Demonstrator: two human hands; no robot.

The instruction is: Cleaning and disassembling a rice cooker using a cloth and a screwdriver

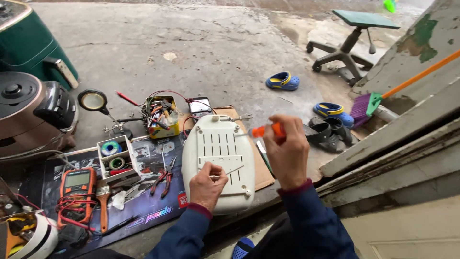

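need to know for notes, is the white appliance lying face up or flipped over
Flipped over: the white appliance shows its slotted vent underside and corner feet. The left hand rests on it.

Flat, even daylight, bright enough overall, no hard shadows on the concrete floor (201, 43). Mild glare on the magnifier lens (93, 101). Wide-angle bending at the edges. Centre sharp, far corners softer, slight compression smear.

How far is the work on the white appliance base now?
Done: the white appliance lies underside up on the mat. In hand: the right hand holds an orange screwdriver, and the left hand steadies the base. Left: the base looks closed, not yet opened.
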